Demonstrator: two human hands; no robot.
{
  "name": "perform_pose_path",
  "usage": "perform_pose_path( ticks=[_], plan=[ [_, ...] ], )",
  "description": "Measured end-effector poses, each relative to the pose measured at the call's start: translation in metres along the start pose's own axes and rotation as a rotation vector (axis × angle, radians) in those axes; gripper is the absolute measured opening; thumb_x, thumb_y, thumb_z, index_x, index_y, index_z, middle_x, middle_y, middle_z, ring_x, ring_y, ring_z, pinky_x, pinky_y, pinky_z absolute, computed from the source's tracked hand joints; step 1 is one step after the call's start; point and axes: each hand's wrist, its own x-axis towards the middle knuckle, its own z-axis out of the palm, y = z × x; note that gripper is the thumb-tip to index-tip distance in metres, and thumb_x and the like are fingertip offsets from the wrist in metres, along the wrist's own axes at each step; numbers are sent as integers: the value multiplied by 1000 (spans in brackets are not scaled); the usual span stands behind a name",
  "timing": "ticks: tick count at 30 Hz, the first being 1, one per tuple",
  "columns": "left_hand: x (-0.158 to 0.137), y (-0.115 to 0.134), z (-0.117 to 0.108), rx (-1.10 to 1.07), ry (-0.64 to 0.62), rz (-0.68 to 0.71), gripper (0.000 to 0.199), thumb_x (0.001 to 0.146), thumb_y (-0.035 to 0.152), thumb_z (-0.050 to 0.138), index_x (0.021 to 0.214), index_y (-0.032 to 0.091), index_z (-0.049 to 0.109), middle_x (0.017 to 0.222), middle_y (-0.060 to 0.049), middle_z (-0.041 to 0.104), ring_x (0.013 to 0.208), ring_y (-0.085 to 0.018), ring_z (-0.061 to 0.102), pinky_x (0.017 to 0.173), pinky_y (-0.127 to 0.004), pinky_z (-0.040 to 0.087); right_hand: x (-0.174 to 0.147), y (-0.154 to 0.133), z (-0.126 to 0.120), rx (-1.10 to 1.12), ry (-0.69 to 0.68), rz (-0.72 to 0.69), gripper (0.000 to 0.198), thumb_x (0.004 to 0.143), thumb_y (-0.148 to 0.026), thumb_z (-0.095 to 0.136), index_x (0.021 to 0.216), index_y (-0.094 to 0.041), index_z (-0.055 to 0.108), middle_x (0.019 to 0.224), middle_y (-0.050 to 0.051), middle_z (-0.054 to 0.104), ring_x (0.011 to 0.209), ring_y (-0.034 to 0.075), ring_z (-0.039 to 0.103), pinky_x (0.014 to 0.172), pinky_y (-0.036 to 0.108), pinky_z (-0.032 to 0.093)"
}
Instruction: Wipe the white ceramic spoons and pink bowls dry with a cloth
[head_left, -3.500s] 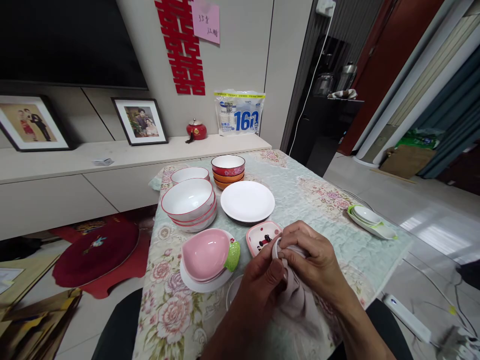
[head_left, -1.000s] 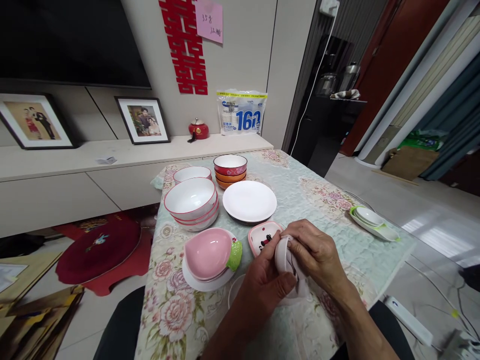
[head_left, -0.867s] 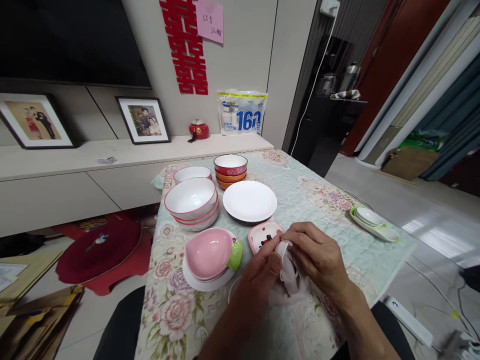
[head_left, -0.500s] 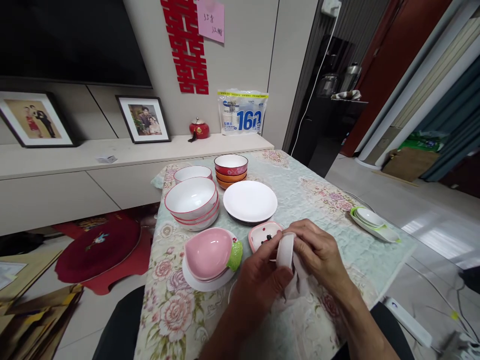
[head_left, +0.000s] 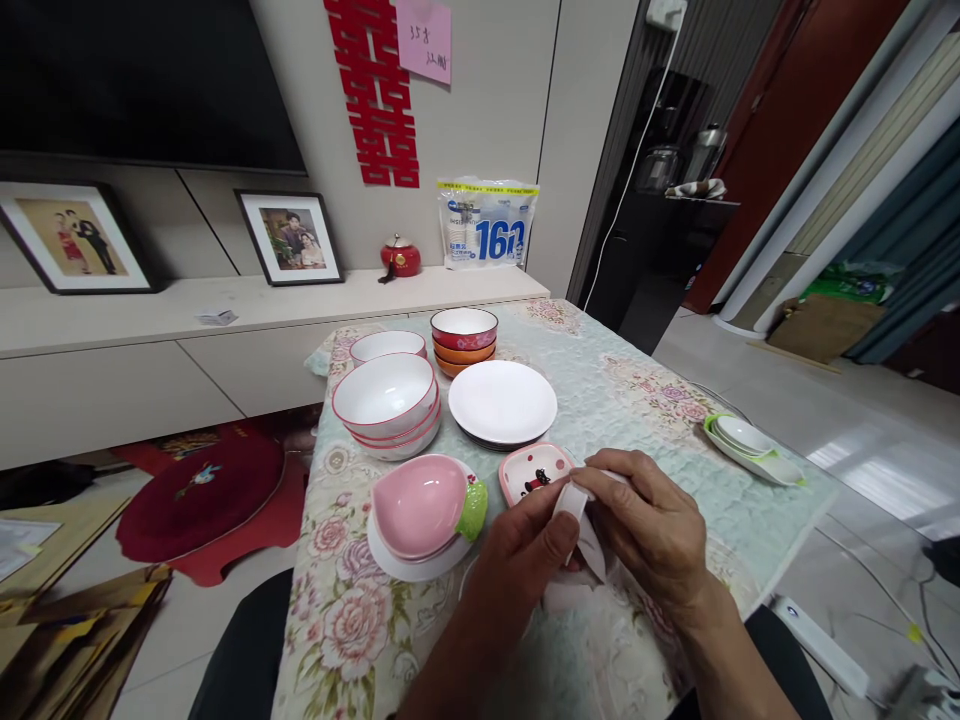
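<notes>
Over the near part of the table, my left hand (head_left: pixel 521 560) is closed on a small white dish (head_left: pixel 571 503), its thumb pressed against the side. My right hand (head_left: pixel 652 525) meets it at the dish's rim, fingers bent around a thin pale cloth (head_left: pixel 591 555) that hangs below. The fingers hide much of the dish. Just behind both hands sits a square pink-rimmed dish (head_left: pixel 531 468) with a dark cartoon figure. Left of them, a pink strawberry-shaped bowl (head_left: pixel 420 505) with a green leaf handle rests on a white plate (head_left: pixel 397 571).
Farther back stand white red-rimmed bowls (head_left: pixel 386 395), a stack of white plates (head_left: pixel 502 400) and red and orange bowls (head_left: pixel 463 340). Small green-and-white dishes (head_left: pixel 750 448) lie near the right edge of the flowered tablecloth (head_left: pixel 352 640). A red stool (head_left: pixel 202 500) stands left.
The small white dish has tilted and turned in my fingers, so less of it shows. My right hand has shifted slightly right and down, and the cloth hangs differently.
</notes>
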Motion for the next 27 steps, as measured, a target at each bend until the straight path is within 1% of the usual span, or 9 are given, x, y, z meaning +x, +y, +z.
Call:
perform_pose_path(
  ticks=[2, 4, 7, 10, 13, 16, 20, 24, 27],
  plan=[
    [1, 1, 1, -57, -39, 11, 48, 88, 45, 71, 127, 16, 71, 83, -4, 71, 75, -18, 60, 68, -28, 44, 1, 0, 2, 57, -10, 31, 26, 92, -6, 57, 109, -20, 72, 99, 10, 68, 87, 19, 66, 74, 29, 54],
    [2, -2, 1, -111, -39, 32, 51, 85, 41, 75, 129, 17, 69, 108, -9, 75, 98, -25, 65, 83, -33, 48, 2, 3, 6, 145, -25, 110, 25, 95, -8, 55, 107, -21, 72, 97, 8, 68, 87, 19, 67, 75, 29, 55],
    [2, -12, 0, -124, 2, 74, 72, 80, 36, 81, 144, 19, 54, 138, -14, 65, 126, -32, 58, 105, -42, 43, 2, 11, 13, 282, -58, 226, 22, 96, -11, 54, 101, -22, 73, 90, 5, 68, 84, 18, 67, 73, 28, 54],
    [2, -17, 2, -115, 50, 75, 91, 75, 32, 85, 153, 21, 39, 147, -16, 58, 132, -33, 54, 110, -44, 42, 0, 16, 18, 373, -99, 279, 20, 97, -14, 55, 98, -23, 73, 88, 4, 69, 82, 17, 67, 72, 28, 55],
    [1, -12, 4, -118, 28, 43, 83, 76, 34, 84, 149, 19, 46, 148, -16, 57, 131, -32, 54, 107, -42, 45, -3, 16, 16, 286, -87, 224, 21, 97, -13, 54, 102, -22, 72, 92, 6, 68, 85, 18, 67, 74, 29, 55],
    [1, -3, 4, -6, 19, 23, 53, 90, 44, 69, 134, 16, 63, 118, -12, 73, 105, -27, 65, 90, -37, 50, -4, 11, 12, 120, -77, 128, 23, 96, -11, 54, 106, -21, 72, 96, 8, 68, 86, 19, 67, 73, 30, 55],
    [2, 0, 1, -49, 6, 17, 44, 90, 44, 67, 122, 14, 70, 88, -6, 74, 81, -20, 64, 70, -30, 47, -2, 6, 10, 104, -73, 75, 25, 96, -11, 54, 109, -22, 72, 98, 9, 68, 87, 19, 67, 73, 30, 56],
    [2, -5, 0, -113, 4, 10, 56, 84, 35, 77, 134, 15, 62, 109, -10, 76, 100, -24, 69, 88, -34, 51, -1, 11, 16, 232, -71, 182, 23, 96, -11, 54, 106, -23, 72, 93, 6, 68, 87, 19, 66, 74, 31, 56],
    [2, -12, 2, -149, 98, 37, 70, 78, 28, 82, 142, 18, 53, 135, -14, 68, 123, -29, 63, 105, -41, 47, -4, 18, 22, 302, -119, 252, 23, 95, -11, 55, 103, -24, 72, 91, 5, 68, 86, 18, 66, 74, 30, 55]
  ],
)
